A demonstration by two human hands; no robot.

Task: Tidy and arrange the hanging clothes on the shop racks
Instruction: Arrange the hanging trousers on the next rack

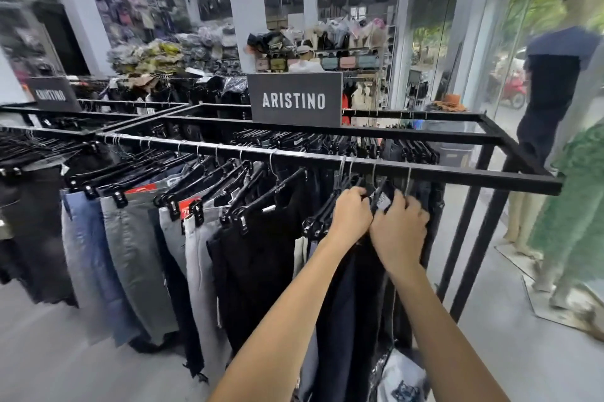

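Observation:
A black metal rack (457,174) carries several pairs of trousers on black clip hangers. Blue, grey and pale jeans (130,254) hang at the left, black trousers (261,264) in the middle. Near the rack's right end, my left hand (351,215) grips the top of a black hanger (322,217) holding dark trousers. My right hand (400,231) is closed on the neighbouring dark trousers (351,303), just beside a small label tag (383,200). Both hands touch each other under the rail.
An ARISTINO sign (295,100) stands on the rack's far rail. A mannequin in a green dress (575,222) stands on a base at the right, with a person (552,88) walking behind it. A plastic-wrapped garment (403,375) lies low by my right arm.

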